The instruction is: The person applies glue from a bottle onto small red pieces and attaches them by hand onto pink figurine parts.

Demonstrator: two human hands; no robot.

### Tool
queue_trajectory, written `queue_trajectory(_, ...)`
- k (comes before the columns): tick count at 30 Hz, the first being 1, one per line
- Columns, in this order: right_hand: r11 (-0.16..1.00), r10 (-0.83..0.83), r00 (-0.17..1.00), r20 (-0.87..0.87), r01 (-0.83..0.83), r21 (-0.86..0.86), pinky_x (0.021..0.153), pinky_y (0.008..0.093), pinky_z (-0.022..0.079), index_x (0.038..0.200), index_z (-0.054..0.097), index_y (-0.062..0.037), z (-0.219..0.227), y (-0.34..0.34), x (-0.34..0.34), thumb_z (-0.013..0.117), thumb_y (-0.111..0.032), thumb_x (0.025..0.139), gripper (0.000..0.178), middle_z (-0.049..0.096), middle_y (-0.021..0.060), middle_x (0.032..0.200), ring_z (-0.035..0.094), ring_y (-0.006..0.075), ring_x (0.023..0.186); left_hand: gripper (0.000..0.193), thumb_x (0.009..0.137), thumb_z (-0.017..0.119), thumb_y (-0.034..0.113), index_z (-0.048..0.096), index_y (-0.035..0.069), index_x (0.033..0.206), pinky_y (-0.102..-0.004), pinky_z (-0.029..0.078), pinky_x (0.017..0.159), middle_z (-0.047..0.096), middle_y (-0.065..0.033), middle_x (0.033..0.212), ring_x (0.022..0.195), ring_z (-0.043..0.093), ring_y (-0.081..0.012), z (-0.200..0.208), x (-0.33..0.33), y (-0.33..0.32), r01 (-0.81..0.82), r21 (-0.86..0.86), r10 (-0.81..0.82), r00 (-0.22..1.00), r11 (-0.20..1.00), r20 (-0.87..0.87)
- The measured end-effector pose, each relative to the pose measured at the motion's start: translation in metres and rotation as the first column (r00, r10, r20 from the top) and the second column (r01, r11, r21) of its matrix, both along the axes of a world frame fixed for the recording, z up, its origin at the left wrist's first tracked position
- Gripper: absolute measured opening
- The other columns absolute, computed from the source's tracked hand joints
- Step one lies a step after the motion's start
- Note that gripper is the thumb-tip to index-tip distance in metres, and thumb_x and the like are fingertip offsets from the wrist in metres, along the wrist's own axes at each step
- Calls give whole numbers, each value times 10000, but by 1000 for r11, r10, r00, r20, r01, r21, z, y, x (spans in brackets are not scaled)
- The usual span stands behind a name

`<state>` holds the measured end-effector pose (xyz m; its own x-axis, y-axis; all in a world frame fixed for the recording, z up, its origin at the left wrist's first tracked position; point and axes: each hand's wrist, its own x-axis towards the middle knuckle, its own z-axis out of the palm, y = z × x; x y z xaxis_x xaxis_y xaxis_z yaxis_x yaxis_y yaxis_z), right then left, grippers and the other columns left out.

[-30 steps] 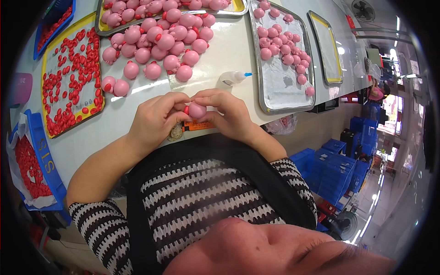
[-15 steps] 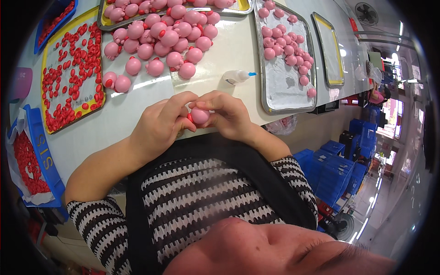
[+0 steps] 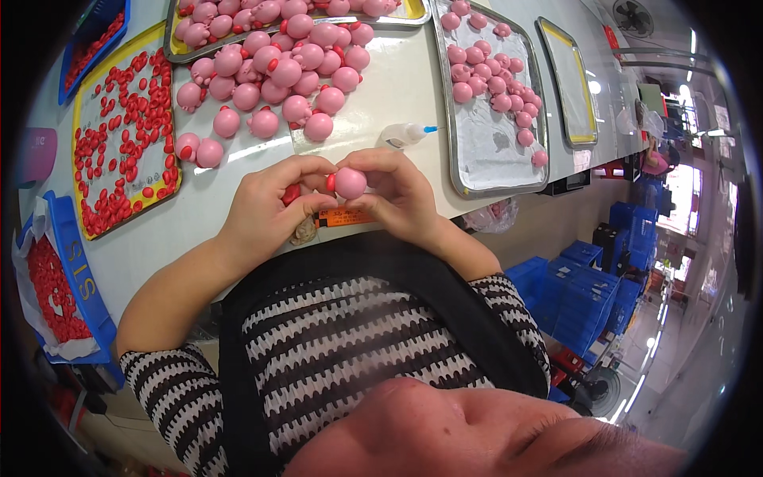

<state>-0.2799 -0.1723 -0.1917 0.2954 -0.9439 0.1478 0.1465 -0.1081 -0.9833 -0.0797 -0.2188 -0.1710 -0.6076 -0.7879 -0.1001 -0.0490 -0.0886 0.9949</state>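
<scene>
A pink ball figure (image 3: 351, 184) with a small red oval piece (image 3: 331, 182) on its left side sits between my hands, above the table's near edge. My right hand (image 3: 400, 191) curls round the ball, thumb below and fingers above. From the left, the fingertips of my left hand (image 3: 266, 195) close at the red piece on the ball. A second red oval piece (image 3: 291, 194) is tucked inside my left fingers. Just beyond lies a clear squeeze bottle (image 3: 404, 135) with a blue tip. Farther left is a pile of pink ball figures (image 3: 284, 73), several bearing red pieces.
A yellow-rimmed tray (image 3: 156, 208) of red ovals lies left, near a blue crate (image 3: 83, 274) of more. On the right is a metal tray (image 3: 486, 176) with pink figures, beside another tray (image 3: 584, 127). An orange object (image 3: 343, 217) and a beige lump (image 3: 304, 231) lie below my hands.
Both hands have risen slightly and spread apart a little. More of the pink ball shows, along with the second red piece in my left hand and the orange object below.
</scene>
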Motion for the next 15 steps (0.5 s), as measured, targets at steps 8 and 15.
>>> queue_trajectory(8, 1000, 15, 999, 36, -16, 12, 956, 361, 414, 1179, 407, 29, 4, 0, -3, 577, 95, 799, 421, 433, 148, 1196, 472, 228, 1125, 210, 822, 624, 69, 574, -2, 1012, -224, 479, 649, 655, -87, 814, 708, 616, -103, 3, -3, 1, -13, -82, 19, 997, 997, 76)
queue_trajectory(15, 998, 4, 1000, -31, -2, 69, 963, 348, 411, 1190, 405, 38, 8, 3, -2, 584, 92, 798, 435, 459, 149, 1184, 487, 216, 1115, 202, 846, 603, 77, 559, -23, 1016, -222, 482, 705, 635, -78, 854, 773, 608, -104, 6, -1, 1, -16, 212, 22, 999, 977, -26)
